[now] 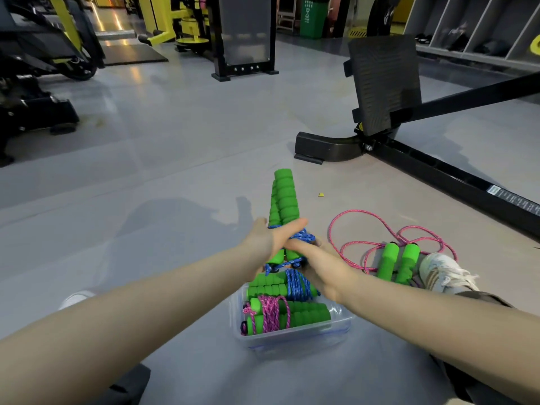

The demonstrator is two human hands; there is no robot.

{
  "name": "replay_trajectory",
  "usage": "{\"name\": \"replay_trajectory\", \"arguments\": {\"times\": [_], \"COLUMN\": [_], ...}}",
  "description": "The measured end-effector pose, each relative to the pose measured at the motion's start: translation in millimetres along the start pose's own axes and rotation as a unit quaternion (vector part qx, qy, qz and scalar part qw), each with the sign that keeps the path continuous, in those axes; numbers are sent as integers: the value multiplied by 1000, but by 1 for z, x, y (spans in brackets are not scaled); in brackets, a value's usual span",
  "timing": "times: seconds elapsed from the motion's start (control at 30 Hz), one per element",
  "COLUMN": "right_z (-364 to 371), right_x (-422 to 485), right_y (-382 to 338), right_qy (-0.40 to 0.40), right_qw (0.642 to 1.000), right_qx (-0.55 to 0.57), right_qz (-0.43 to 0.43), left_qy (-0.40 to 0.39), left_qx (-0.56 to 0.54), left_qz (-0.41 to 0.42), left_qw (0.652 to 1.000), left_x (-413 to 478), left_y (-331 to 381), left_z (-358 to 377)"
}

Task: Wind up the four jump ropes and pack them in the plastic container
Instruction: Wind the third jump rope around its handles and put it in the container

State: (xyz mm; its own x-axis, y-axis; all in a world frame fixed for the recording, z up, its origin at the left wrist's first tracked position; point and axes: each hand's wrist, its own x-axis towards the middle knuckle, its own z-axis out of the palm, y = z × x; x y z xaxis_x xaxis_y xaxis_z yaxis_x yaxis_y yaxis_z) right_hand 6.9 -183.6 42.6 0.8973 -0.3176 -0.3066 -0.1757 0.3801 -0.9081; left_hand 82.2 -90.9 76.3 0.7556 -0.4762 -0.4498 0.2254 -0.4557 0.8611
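The container (295,339) at 6 o'clock was clear, glossy plastic. The foam handles (285,194) were matt green and ribbed. The blue cord (304,236) round them and the pink cord (377,219) at 3 o'clock were braided and rough. The grey floor (175,141) was smooth with a dull sheen. The black footplate (382,83) at 1 o'clock was ridged and matt.

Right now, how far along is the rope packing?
Done: a blue wound rope and a pink wound rope lie in the plastic container. In hand: left hand and right hand hold the third rope, blue cord wrapped round its green handles. Left: the loose pink rope on the floor, unwound.
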Motion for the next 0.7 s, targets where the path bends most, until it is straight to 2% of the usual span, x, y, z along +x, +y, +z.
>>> {"name": "replay_trajectory", "arguments": {"times": [0.1, 0.2, 0.3, 0.4, 0.5, 0.53, 0.6, 0.7], "right_z": [3, -3, -16, -20, -17, -13, -6, -3], "right_x": [2, 0, -5, -6, -2, -2, 0, 6], "right_y": [3, -6, -18, -21, 1, 13, 38, 62], "right_qy": [-8, -45, -58, -34, 18, 37, 75, 126], "right_qw": [1000, 999, 996, 993, 981, 976, 962, 932], "right_qx": [-23, -23, 3, 57, 144, 170, 219, 297], "right_qz": [-12, 14, 65, 95, 126, 132, 146, 165], "left_qy": [10, 10, 12, 16, 7, 0, -13, -34], "left_qx": [-3, 32, 134, 305, 398, 451, 559, 654], "left_qz": [52, 94, 156, 221, 207, 205, 225, 257], "left_qw": [999, 995, 978, 926, 894, 869, 798, 710], "left_x": [4, 8, 11, 15, 21, 21, 24, 18], "left_y": [-4, -5, -8, -18, -32, -36, -49, -62], "left_z": [6, 4, -1, -1, 5, 7, 10, 14]}}
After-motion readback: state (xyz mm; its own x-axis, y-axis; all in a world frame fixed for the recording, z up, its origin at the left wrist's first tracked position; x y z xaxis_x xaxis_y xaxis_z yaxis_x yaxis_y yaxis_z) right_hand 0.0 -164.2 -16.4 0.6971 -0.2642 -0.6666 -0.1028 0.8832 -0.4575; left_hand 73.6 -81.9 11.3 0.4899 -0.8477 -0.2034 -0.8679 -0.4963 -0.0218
